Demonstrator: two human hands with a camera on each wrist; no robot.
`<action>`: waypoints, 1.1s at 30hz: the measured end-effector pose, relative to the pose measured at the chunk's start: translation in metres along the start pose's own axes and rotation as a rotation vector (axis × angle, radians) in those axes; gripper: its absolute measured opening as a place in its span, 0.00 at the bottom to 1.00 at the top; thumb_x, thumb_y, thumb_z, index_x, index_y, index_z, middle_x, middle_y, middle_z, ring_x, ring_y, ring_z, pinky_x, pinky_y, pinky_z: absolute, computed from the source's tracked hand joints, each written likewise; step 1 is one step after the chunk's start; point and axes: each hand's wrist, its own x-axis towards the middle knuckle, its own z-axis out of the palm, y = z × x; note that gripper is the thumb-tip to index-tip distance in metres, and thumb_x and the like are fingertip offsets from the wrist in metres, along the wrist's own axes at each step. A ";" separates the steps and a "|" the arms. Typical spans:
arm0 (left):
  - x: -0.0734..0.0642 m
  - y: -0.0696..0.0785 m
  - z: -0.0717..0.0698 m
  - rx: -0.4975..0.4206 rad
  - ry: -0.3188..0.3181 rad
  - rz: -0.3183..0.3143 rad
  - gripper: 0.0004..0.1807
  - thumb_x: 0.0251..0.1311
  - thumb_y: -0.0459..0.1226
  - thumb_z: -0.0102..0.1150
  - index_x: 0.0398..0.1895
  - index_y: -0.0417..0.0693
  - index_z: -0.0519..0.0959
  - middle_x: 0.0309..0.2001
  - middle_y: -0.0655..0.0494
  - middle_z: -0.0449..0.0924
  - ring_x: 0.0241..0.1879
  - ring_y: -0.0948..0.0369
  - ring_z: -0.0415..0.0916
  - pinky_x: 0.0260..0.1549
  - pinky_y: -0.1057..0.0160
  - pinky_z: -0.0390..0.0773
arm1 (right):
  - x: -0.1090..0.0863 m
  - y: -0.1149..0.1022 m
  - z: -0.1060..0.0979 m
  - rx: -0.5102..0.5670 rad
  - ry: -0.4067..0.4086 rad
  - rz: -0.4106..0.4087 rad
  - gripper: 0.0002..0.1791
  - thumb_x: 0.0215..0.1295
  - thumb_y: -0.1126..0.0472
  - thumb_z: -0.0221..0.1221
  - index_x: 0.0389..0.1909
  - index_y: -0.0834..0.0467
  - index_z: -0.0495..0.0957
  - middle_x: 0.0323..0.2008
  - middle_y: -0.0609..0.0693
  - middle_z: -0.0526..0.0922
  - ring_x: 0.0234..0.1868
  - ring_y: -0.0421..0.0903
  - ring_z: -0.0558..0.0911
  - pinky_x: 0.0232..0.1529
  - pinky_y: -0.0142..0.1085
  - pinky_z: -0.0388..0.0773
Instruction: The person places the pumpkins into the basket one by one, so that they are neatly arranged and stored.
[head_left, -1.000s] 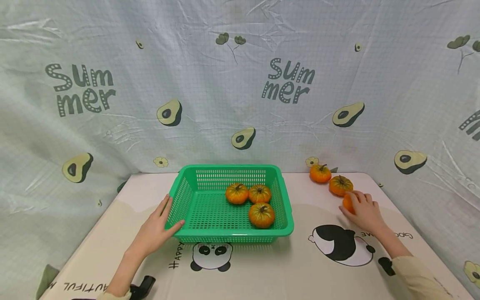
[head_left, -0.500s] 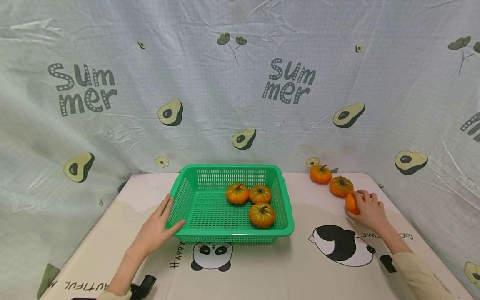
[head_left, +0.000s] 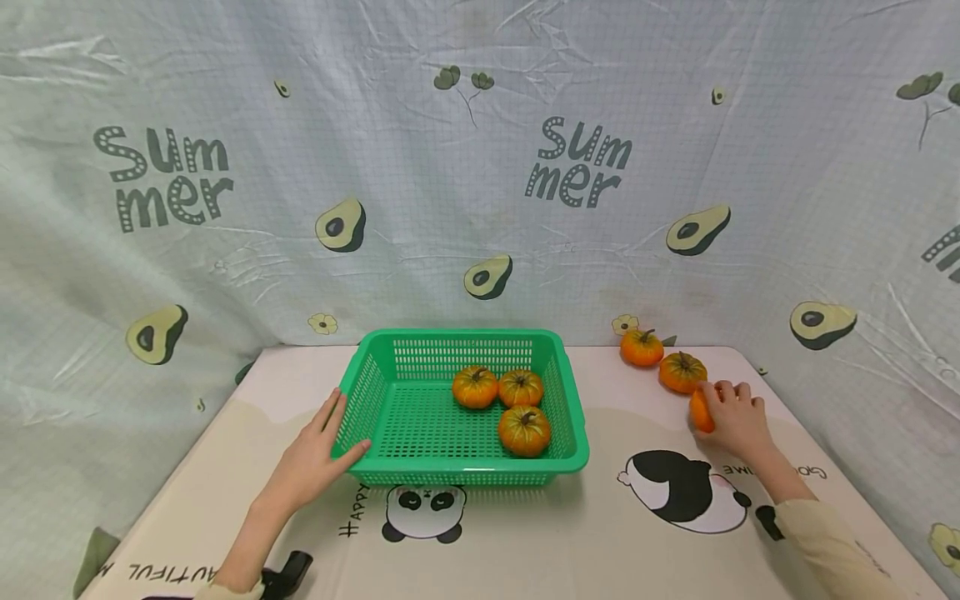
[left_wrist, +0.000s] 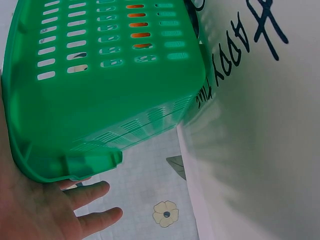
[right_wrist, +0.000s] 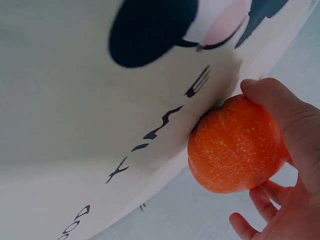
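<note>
In the head view, the left hand [head_left: 303, 462] lies at nine to eight o'clock of the green basket [head_left: 468, 465], touching its side. Its fingers are stretched out straight along the outside, and the thumb reaches over the rim at the eight o'clock corner. Inside, one pumpkin [head_left: 475, 388] sits just past the middle of the basket; a second pumpkin [head_left: 521, 389] is right beside it at three o'clock, and a third pumpkin [head_left: 524, 432] lies at six o'clock of the second.

On the table [head_left: 600, 533], well apart from the basket at about half past two, stands a rear pumpkin [head_left: 641, 348]. A neighbouring pumpkin [head_left: 682, 372] is at its four o'clock. At that one's five o'clock comes the orange pumpkin [right_wrist: 235, 145], gripped by the right hand [head_left: 737, 421] and showing at the hand's nine o'clock. In the right wrist view, the thumb curls over this pumpkin at one o'clock and fingers come round at five o'clock, with the outer fingertips hanging clear of it. Whether its underside touches the table is unclear.
</note>
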 end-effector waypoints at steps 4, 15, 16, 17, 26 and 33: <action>0.000 0.000 0.000 -0.005 0.000 0.001 0.45 0.58 0.54 0.49 0.67 0.33 0.47 0.68 0.36 0.44 0.62 0.37 0.54 0.51 0.40 0.65 | -0.001 0.000 0.001 -0.021 0.000 0.011 0.37 0.42 0.54 0.64 0.53 0.63 0.62 0.43 0.72 0.61 0.42 0.67 0.60 0.38 0.57 0.60; 0.000 0.000 0.000 -0.002 -0.003 -0.002 0.44 0.58 0.52 0.50 0.67 0.33 0.46 0.68 0.36 0.43 0.62 0.37 0.54 0.51 0.39 0.65 | -0.006 -0.001 -0.008 -0.003 -0.060 0.079 0.38 0.37 0.56 0.66 0.48 0.67 0.59 0.39 0.71 0.61 0.38 0.66 0.63 0.37 0.57 0.62; 0.000 0.000 0.000 -0.002 -0.004 -0.003 0.44 0.58 0.52 0.50 0.67 0.33 0.46 0.68 0.36 0.43 0.62 0.37 0.54 0.51 0.39 0.65 | -0.006 -0.002 -0.009 -0.006 -0.065 0.080 0.38 0.37 0.56 0.67 0.47 0.67 0.59 0.39 0.70 0.62 0.38 0.66 0.63 0.37 0.57 0.62; 0.000 0.000 0.000 -0.002 -0.004 -0.003 0.44 0.58 0.52 0.50 0.67 0.33 0.46 0.68 0.36 0.43 0.62 0.37 0.54 0.51 0.40 0.65 | -0.007 -0.002 -0.010 -0.014 -0.072 0.080 0.38 0.36 0.57 0.67 0.46 0.67 0.58 0.38 0.70 0.62 0.37 0.65 0.64 0.36 0.56 0.62; -0.001 0.000 -0.001 0.002 -0.004 -0.002 0.44 0.58 0.53 0.49 0.67 0.33 0.46 0.68 0.35 0.44 0.61 0.37 0.55 0.50 0.40 0.66 | -0.007 -0.007 -0.012 -0.084 -0.125 0.057 0.39 0.33 0.59 0.68 0.47 0.70 0.61 0.38 0.71 0.61 0.37 0.66 0.65 0.35 0.55 0.66; 0.000 0.000 0.001 -0.006 0.000 -0.009 0.44 0.57 0.53 0.50 0.67 0.33 0.46 0.68 0.36 0.43 0.62 0.37 0.54 0.51 0.40 0.65 | -0.005 -0.008 -0.011 -0.161 -0.116 0.040 0.33 0.35 0.62 0.68 0.43 0.73 0.64 0.38 0.72 0.63 0.37 0.66 0.66 0.36 0.55 0.66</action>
